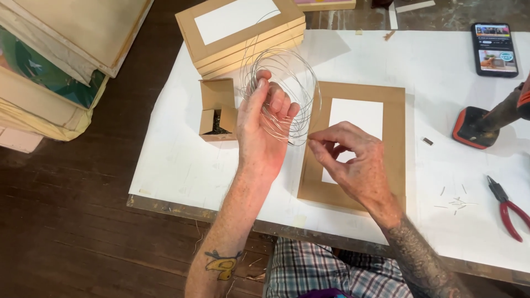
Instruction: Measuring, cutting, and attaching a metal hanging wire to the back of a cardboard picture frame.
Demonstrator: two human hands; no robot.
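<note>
I am looking down at my own two bare hands over a white worktable (182, 160). My left hand (259, 135) is raised with its fingers curled closed around a loose coil of thin silver wire (287, 91), the loops springing up and outward above my knuckles. My right hand (350, 160) sits just beside it, thumb and forefinger pinched nearly shut at the coil's lower edge — on what looks like the free end of the wire, though the strand is too fine to be sure. Beneath my right hand lies a flat brown cardboard frame with a white rectangular window (395, 143); a stack of similar brown frames (243, 36) rests at the table's far edge. A small open brown cardboard box (216, 110) stands just left of my left hand. To the right are a red-handled pair of pliers (508, 207) beside short wire offcuts (455, 203), the red-and-black base of a power tool (472, 127), and a black smartphone (494, 49). To do this well, I judge, I should keep the loops firmly gripped so they don't spring apart — and draw the end out slowly.
</note>
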